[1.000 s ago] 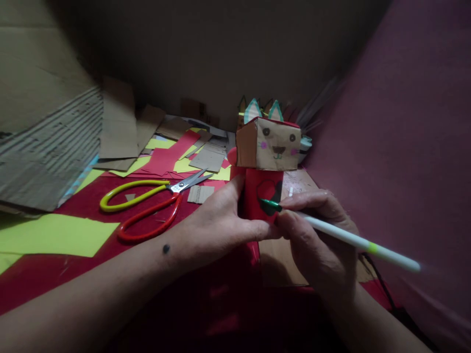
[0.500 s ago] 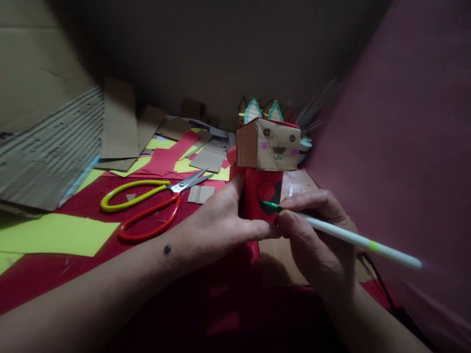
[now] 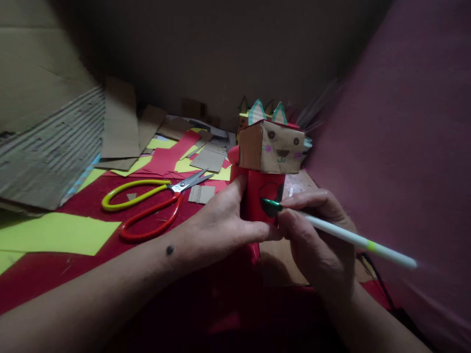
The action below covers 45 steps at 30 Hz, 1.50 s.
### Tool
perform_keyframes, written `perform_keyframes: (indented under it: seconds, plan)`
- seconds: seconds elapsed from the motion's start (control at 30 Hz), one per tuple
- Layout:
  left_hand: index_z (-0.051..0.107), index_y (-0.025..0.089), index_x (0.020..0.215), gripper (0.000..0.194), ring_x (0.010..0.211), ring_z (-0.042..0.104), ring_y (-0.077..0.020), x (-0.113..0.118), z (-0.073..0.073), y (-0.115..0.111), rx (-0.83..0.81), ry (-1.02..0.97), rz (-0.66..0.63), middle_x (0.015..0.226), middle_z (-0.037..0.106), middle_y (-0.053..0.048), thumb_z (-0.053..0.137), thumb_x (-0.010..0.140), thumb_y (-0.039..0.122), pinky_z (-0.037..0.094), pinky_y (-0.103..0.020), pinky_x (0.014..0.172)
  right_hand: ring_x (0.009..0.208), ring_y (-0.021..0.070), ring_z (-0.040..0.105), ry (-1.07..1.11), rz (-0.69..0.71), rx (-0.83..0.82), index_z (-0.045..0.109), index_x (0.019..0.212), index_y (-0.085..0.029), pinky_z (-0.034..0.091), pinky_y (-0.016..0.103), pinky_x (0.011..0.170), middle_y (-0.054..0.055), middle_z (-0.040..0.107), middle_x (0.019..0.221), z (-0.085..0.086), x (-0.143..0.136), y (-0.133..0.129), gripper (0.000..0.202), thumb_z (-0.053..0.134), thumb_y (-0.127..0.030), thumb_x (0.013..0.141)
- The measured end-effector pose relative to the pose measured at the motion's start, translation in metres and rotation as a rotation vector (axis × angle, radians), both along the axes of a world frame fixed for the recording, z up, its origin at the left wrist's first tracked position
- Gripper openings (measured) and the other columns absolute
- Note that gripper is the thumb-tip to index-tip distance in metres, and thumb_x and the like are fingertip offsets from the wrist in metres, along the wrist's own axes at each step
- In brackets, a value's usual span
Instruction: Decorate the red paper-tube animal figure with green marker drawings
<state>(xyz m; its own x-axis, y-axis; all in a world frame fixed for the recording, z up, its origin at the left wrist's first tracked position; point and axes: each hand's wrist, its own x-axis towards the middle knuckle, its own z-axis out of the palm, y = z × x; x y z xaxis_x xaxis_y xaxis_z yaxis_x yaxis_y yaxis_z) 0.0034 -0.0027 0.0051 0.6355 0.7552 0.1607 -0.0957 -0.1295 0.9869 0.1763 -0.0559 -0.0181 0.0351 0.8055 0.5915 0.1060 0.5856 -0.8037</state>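
A cardboard animal figure (image 3: 283,149) has a box head with drawn eyes, nose, pink cheeks and teal-edged ears. Its red body (image 3: 255,196) bears a dark outlined shape, partly coloured in. My left hand (image 3: 224,218) is closed around the lower body, thumb and fingers on either side. Between the fingers of my right hand (image 3: 320,235) is a white marker (image 3: 342,235) with a green tip end, which meets the dark shape on the red body. The figure's base is hidden behind my hands.
Scissors (image 3: 178,189) with one yellow and one red handle lie left of the figure. Behind them are red paper (image 3: 165,159), yellow sheets and cardboard scraps (image 3: 209,156). Large corrugated cardboard (image 3: 47,147) leans at far left; yellow paper (image 3: 62,233) lies below it.
The figure's head has shifted slightly right and tilted a little. The marker tip has moved slightly right along with the body. Both hands keep their hold.
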Motion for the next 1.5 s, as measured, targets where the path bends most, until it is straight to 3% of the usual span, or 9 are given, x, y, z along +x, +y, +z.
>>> perform_keyframes:
  seconds: [0.3, 0.43, 0.63, 1.0, 1.13, 1.5]
  plan:
    - [0.056, 0.015, 0.137, 0.067, 0.096, 0.065, -0.0162, 0.0011, 0.0012, -0.0012, -0.032, -0.023, 0.004, 0.115, 0.070, -0.002, 0.082, 0.076, 0.010, 0.052, -0.024, 0.077, 0.072, 0.0076, 0.065, -0.011, -0.022, -0.002, 0.074, 0.094, -0.027, 0.053, 0.015, 0.066, -0.006, 0.073, 0.085, -0.0005, 0.0030, -0.0013, 0.008, 0.073, -0.019, 0.094]
    - [0.056, 0.015, 0.136, 0.065, 0.105, 0.065, -0.0183, 0.0013, 0.0013, -0.0017, -0.043, -0.029, 0.002, 0.120, 0.069, -0.003, 0.081, 0.076, 0.010, 0.053, -0.024, 0.081, 0.071, 0.0063, 0.066, -0.020, -0.042, 0.019, 0.074, 0.095, -0.027, 0.054, 0.012, 0.067, -0.007, 0.073, 0.085, -0.0008, 0.0018, -0.0001, 0.010, 0.075, -0.017, 0.093]
    - [0.057, 0.015, 0.132, 0.062, 0.099, 0.066, -0.0178, 0.0015, 0.0002, 0.0003, -0.002, 0.002, 0.024, 0.100, 0.068, 0.001, 0.082, 0.075, 0.010, 0.054, -0.023, 0.079, 0.072, 0.0056, 0.069, -0.004, -0.028, 0.022, 0.075, 0.100, -0.030, 0.056, 0.012, 0.068, -0.008, 0.075, 0.089, -0.0027, 0.0006, 0.0027, 0.016, 0.075, -0.016, 0.093]
    - [0.058, 0.017, 0.133, 0.063, 0.101, 0.069, -0.0224, 0.0009, 0.0000, -0.0002, -0.005, 0.020, 0.024, 0.122, 0.071, -0.005, 0.082, 0.075, 0.014, 0.055, -0.027, 0.079, 0.067, 0.0064, 0.066, -0.005, -0.047, 0.006, 0.075, 0.091, -0.028, 0.054, 0.013, 0.063, -0.007, 0.073, 0.081, 0.0020, 0.0001, 0.0007, 0.017, 0.075, -0.011, 0.089]
    - [0.058, 0.017, 0.133, 0.063, 0.103, 0.069, -0.0222, 0.0009, 0.0002, -0.0004, -0.004, 0.010, 0.019, 0.119, 0.072, -0.004, 0.082, 0.075, 0.013, 0.055, -0.026, 0.079, 0.063, 0.0074, 0.065, -0.010, -0.035, 0.015, 0.075, 0.093, -0.027, 0.052, 0.015, 0.058, -0.007, 0.073, 0.077, 0.0014, 0.0000, -0.0010, 0.014, 0.074, -0.014, 0.090]
    - [0.058, 0.017, 0.133, 0.065, 0.099, 0.066, -0.0183, 0.0004, 0.0008, -0.0008, -0.007, 0.015, 0.024, 0.117, 0.070, -0.002, 0.085, 0.074, 0.013, 0.053, -0.025, 0.080, 0.069, 0.0092, 0.063, 0.003, -0.035, -0.009, 0.075, 0.093, -0.027, 0.052, 0.018, 0.064, -0.004, 0.072, 0.083, -0.0020, 0.0025, -0.0017, 0.005, 0.075, -0.022, 0.093]
